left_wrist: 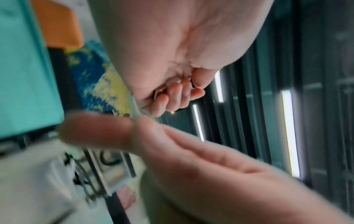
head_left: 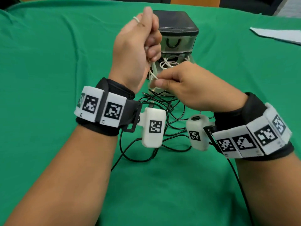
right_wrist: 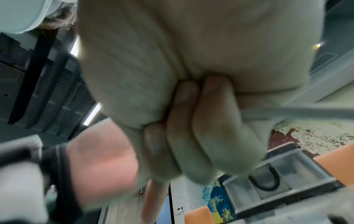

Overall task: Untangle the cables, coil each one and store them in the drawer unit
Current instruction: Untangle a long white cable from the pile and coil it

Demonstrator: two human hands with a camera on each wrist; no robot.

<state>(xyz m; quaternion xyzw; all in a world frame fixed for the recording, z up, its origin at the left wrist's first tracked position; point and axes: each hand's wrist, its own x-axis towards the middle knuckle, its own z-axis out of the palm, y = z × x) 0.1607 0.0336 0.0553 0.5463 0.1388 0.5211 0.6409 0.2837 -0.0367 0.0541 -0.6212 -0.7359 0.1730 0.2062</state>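
Green cloth (head_left: pixel 48 62) covers the whole table, wrinkled a bit, with a white sheet of paper (head_left: pixel 276 35) near the right edge of the frame and dark furniture along the top. The wrist views catch ceiling light strips, an orange chair back and a blue-and-yellow patch, all pretty blurry. The drawer unit (head_left: pixel 177 28) sits at top center, black lid, clear drawers; I count two drawer fronts, the upper with a black cable loop inside, the lower pulled out with a white coil (head_left: pixel 171 62) in it, though the hands block most of it. The left hand (head_left: pixel 138 46) is raised in a fist, fingers curled tight round the white cable (head_left: pixel 153 74), with a loop showing over the knuckle. The right hand (head_left: pixel 192 87) sits lower, center frame, thumb and fingertips pinching the same cable just below. A tangle of black cables (head_left: pixel 162 101) lies on the cloth under the wrists; can't tell how many strands. Two wrist cameras, two hands, one white cable being worked.
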